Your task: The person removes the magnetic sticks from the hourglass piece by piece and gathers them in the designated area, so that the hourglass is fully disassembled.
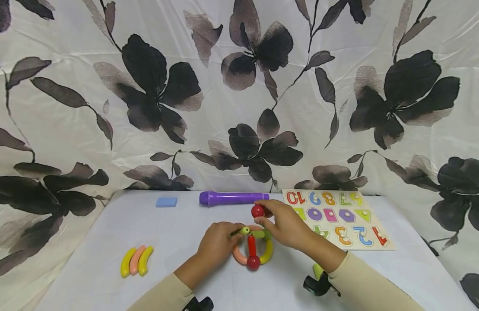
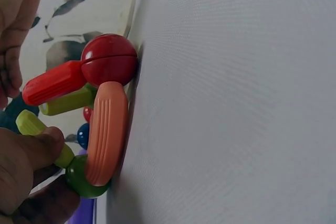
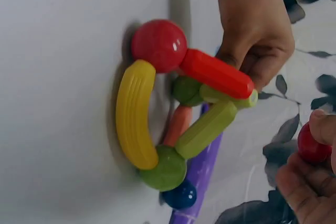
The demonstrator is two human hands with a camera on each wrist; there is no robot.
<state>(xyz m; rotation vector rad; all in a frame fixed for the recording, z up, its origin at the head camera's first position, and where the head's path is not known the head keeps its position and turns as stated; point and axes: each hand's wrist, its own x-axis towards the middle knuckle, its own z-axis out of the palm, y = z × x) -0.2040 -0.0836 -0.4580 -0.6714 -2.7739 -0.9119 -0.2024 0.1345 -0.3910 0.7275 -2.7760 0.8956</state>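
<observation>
On the white table stands a ring of ball-and-stick toy pieces: a red ball (image 1: pixel 253 263), a yellow curved stick (image 3: pixel 135 114), a salmon curved stick (image 2: pixel 107 132) and green balls (image 3: pixel 167 169) (image 2: pixel 84 178). A red stick (image 3: pixel 218 74) and light green sticks (image 3: pixel 209 129) (image 2: pixel 30 123) slant up and inward from these balls. My left hand (image 1: pixel 217 242) pinches the light green stick on the ring's left side. Above the ring's far side, my right hand (image 1: pixel 287 222) holds a loose red ball (image 1: pixel 257 211) between thumb and fingers. A blue ball (image 3: pixel 179 193) shows behind the ring.
Yellow and salmon curved sticks (image 1: pixel 134 261) lie at left. A blue block (image 1: pixel 166 202) and purple tube (image 1: pixel 233 198) lie at the back; a number-and-shape board (image 1: pixel 353 235) at back right. A light green piece (image 1: pixel 318 271) is partly hidden by my right wrist's camera (image 1: pixel 316 286).
</observation>
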